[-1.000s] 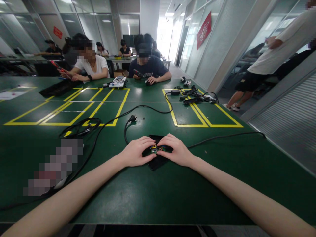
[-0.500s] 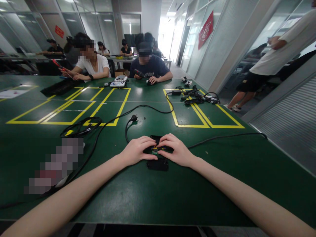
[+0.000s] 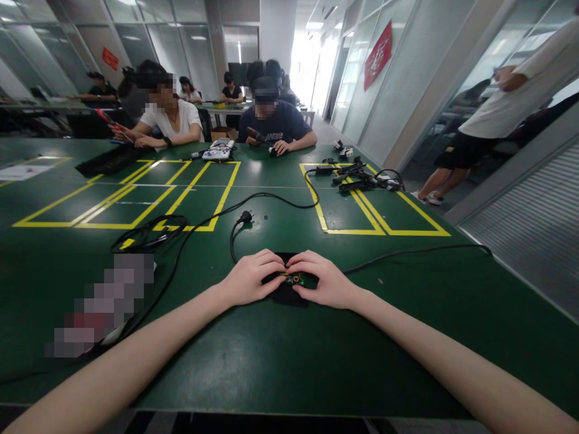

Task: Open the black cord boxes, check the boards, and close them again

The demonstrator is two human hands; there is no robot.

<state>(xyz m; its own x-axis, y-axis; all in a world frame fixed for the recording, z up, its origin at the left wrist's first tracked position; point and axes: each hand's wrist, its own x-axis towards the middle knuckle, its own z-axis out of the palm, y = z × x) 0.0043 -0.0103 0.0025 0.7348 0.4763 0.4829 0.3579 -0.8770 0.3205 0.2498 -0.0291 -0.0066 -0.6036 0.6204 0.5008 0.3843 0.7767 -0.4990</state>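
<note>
Green-topped table (image 3: 235,361) filled foreground, yellow tape (image 3: 226,196) marking rectangles across surface. Glass partitions (image 3: 174,60) lined left and rear of room; small red sign (image 3: 110,58) hung at left. Pale column (image 3: 278,33) rose beyond rear table (image 3: 210,110). White glare (image 3: 305,66) washed out far end of aisle, grey floor (image 3: 324,125) leading toward it. Larger red banner (image 3: 378,55) hung on right-hand glass wall (image 3: 414,66); horizontally lined panel (image 3: 534,223) stood nearer. Ceiling light (image 3: 315,25) glowed overhead.

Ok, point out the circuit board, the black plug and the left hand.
circuit board (image 3: 297,279): head view, on its exposed components.
black plug (image 3: 245,217): head view, on its body.
left hand (image 3: 246,278): head view, on the back of the hand.
</note>
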